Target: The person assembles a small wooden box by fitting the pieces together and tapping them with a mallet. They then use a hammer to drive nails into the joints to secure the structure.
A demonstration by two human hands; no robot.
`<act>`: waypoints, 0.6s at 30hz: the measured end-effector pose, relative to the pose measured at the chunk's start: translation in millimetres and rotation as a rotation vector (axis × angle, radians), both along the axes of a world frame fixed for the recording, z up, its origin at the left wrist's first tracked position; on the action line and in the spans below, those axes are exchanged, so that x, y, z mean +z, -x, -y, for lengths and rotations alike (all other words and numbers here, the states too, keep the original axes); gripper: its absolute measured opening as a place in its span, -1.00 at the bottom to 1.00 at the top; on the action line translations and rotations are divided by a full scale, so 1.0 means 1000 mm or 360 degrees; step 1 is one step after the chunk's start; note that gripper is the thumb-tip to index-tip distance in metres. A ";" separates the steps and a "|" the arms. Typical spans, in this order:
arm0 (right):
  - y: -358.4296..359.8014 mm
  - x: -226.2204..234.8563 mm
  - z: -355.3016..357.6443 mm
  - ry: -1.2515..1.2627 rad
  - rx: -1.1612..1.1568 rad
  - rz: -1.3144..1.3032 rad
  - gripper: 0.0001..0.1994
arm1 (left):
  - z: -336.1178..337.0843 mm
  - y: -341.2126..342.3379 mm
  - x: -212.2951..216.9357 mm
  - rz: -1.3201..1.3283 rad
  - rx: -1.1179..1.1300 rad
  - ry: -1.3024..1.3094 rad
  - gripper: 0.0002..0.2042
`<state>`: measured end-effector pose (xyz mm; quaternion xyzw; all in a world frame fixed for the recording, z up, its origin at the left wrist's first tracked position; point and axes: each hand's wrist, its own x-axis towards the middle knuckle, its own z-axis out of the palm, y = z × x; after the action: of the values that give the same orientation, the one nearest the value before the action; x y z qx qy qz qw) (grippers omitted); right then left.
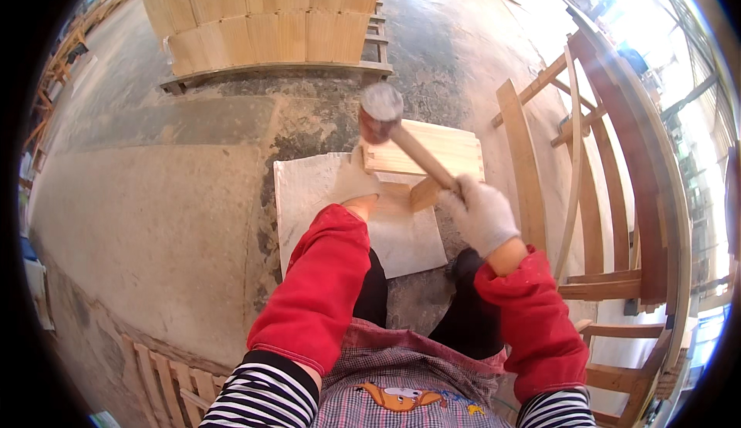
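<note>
A mallet (423,157) with a thick reddish head and a pale striking face is raised over the work. My right hand (482,216), in a white glove, is closed around its wooden handle. Below the mallet head lies a pale wooden box (436,147) with jointed corners, partly hidden by the mallet. My gloved left hand (352,179) grips the box at its left end; some of its fingers are hidden. Under the box a whitish sheet (305,189) is spread on the floor.
Stacked pale wooden pieces (255,19) stand on a wooden pallet (285,67) ahead. To the right, long boards (523,158) lean by a wooden rack (617,142). A slatted wooden pallet (166,378) lies at the lower left. The concrete floor (147,204) is stained.
</note>
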<state>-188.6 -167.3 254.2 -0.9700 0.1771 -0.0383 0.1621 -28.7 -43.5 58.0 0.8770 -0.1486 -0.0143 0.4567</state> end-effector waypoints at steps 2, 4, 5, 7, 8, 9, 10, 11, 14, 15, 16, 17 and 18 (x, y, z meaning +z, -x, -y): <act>-0.005 0.034 -0.015 -0.0100 -0.0044 0.0248 -0.70 | -0.005 -0.012 -0.004 0.0009 0.0058 0.0021 -0.49; -0.003 0.055 -0.029 -0.0436 -0.0177 0.0491 -0.76 | 0.002 -0.009 0.003 -0.0033 0.0059 -0.0066 -0.50; -0.003 0.052 -0.034 -0.0549 -0.0178 0.0687 -0.82 | 0.002 -0.009 0.001 0.0005 0.0065 -0.0060 -0.50; -0.001 0.022 -0.042 -0.0660 -0.0196 0.0816 -0.82 | 0.003 -0.009 0.001 0.0018 0.0070 -0.0071 -0.50; 0.002 0.000 -0.038 -0.0692 -0.0226 0.0879 -0.82 | 0.009 -0.007 0.004 -0.0016 0.0050 -0.0075 -0.49; 0.008 -0.035 -0.021 -0.0438 -0.0061 0.0849 -0.74 | 0.015 -0.003 0.008 -0.0049 0.0022 -0.0079 -0.49; 0.006 -0.039 -0.015 -0.0327 -0.0106 0.0533 -0.72 | 0.012 -0.002 0.011 -0.0050 0.0026 -0.0032 -0.48; 0.002 -0.042 -0.008 -0.0212 -0.0152 0.0216 -0.70 | 0.009 0.000 0.016 -0.0051 0.0025 0.0017 -0.47; -0.014 -0.011 0.009 -0.0238 -0.0161 -0.0058 -0.60 | 0.003 -0.009 0.009 -0.0019 0.0057 0.0022 -0.45; -0.019 0.004 0.005 -0.0230 -0.0148 0.0032 -0.61 | 0.000 -0.011 0.002 -0.0015 0.0073 -0.0007 -0.44; -0.021 0.016 0.002 -0.0211 -0.0146 0.0124 -0.62 | 0.002 -0.013 0.000 -0.0016 0.0046 -0.0013 -0.43; -0.021 0.027 -0.005 -0.0342 -0.0152 0.0281 -0.64 | 0.000 -0.015 -0.001 -0.0027 0.0036 -0.0029 -0.43; -0.023 0.036 -0.014 -0.0477 -0.0158 0.0437 -0.66 | -0.003 -0.016 -0.003 -0.0038 0.0030 -0.0047 -0.43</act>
<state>-166.1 -153.7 290.4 -0.9109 0.2045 -0.1512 0.3250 -13.2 -40.0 54.5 0.8848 -0.1347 -0.0226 0.4455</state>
